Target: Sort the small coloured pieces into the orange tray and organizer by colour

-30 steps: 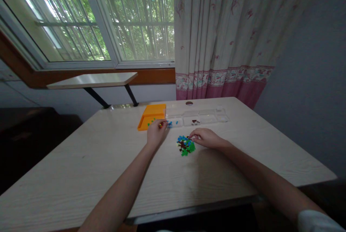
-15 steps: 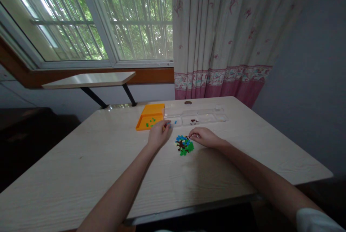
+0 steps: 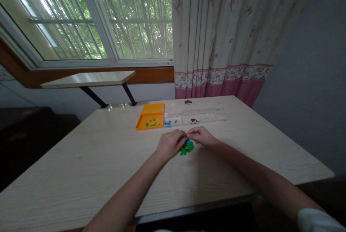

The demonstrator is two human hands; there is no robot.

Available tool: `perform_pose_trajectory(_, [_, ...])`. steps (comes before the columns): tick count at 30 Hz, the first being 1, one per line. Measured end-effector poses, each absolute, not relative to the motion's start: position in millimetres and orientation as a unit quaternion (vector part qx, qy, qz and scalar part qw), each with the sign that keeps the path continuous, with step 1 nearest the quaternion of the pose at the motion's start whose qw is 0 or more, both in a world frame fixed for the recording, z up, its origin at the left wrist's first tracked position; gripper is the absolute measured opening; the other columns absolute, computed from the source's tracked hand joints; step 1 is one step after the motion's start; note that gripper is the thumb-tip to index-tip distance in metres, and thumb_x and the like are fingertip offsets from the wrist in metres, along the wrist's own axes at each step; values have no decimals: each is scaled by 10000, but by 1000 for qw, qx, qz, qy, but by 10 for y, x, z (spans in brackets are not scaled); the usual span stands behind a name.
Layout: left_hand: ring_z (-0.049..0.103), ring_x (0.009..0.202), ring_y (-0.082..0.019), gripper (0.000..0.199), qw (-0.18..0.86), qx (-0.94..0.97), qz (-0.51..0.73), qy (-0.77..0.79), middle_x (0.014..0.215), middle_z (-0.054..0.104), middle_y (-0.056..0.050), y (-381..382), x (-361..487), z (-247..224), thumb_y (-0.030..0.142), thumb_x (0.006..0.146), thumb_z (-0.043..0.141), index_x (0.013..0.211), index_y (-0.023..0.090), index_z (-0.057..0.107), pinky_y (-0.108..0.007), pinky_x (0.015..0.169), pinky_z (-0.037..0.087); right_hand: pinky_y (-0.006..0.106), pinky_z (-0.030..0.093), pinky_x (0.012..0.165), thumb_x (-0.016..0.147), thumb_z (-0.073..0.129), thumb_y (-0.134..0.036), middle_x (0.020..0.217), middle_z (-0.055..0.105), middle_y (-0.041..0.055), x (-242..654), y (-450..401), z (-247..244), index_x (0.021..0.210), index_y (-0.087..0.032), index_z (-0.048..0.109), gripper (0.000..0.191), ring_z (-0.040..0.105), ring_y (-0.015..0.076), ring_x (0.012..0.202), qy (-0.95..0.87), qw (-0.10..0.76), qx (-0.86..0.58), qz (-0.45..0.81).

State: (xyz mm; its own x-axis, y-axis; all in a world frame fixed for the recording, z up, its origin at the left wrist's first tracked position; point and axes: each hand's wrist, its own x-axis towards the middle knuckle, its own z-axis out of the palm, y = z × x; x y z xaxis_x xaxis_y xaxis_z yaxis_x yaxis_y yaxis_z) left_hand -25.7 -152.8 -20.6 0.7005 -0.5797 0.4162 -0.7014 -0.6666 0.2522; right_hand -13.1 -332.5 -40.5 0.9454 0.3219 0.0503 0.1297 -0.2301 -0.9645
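A small pile of green, blue and brown plastic pieces [image 3: 187, 149] lies on the table. My left hand [image 3: 171, 144] reaches over its left side, fingers curled together and covering part of it. On the far right of the pile, my right hand [image 3: 201, 136] has thumb and fingertips pinched, almost touching the left fingertips. Whatever either hand holds is too small or hidden to make out. Behind the hands, green pieces [image 3: 152, 119] lie in an orange tray [image 3: 138, 127]. Blue pieces [image 3: 168, 123] and brown pieces [image 3: 194, 121] sit in separate compartments of a clear plastic box [image 3: 208, 117].
The pale wooden table [image 3: 94, 167] extends to both sides, its front edge close to me. A raised shelf [image 3: 89, 79] on black brackets stands at the back left. A round brown disc [image 3: 188, 102] is near the back edge, below the curtain [image 3: 216, 44].
My left hand has moved right and nearer, from the clear box to the pile, uncovering blue pieces in the left compartment. The right hand has shifted slightly left, still pinched.
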Motion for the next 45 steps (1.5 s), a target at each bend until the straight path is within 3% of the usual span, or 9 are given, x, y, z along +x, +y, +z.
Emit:
perform_pose_trajectory(11, [536,671,-98,205,229,888,160,-365,772,589,-7,-1519,-224,-243,276,852,390,898,207,578,-198,605,375,167,257,397,663,610,-420,506,452,-40,-97,-3341,-493,754,-115,628,318,350,48,442,-179,591,-785,34])
perform_pose_trajectory(18, [522,641,-101,204,288,884,161,-331,730,597,-5,-1521,-197,-233,328,812,462,885,200,602,-197,575,379,173,321,459,734,565,-263,615,513,-7,-183,-3371,-377,798,-149,638,150,401,67,501,-241,437,-858,-120])
perform_pose_trajectory(24, [520,645,-101,169,293,875,166,-348,739,598,-7,-1515,-196,-251,302,781,507,853,196,618,-202,591,387,186,362,530,744,551,-222,664,547,1,-216,-3389,-338,813,-168,623,114,448,78,533,-295,352,-873,-162])
perform_pose_trajectory(45, [482,584,-86,156,428,834,139,-321,684,593,-6,-1560,-190,-234,294,764,549,815,177,637,-192,543,378,196,367,509,768,550,-342,692,552,11,-216,-3401,-340,805,-183,624,179,449,84,528,-278,396,-859,-165])
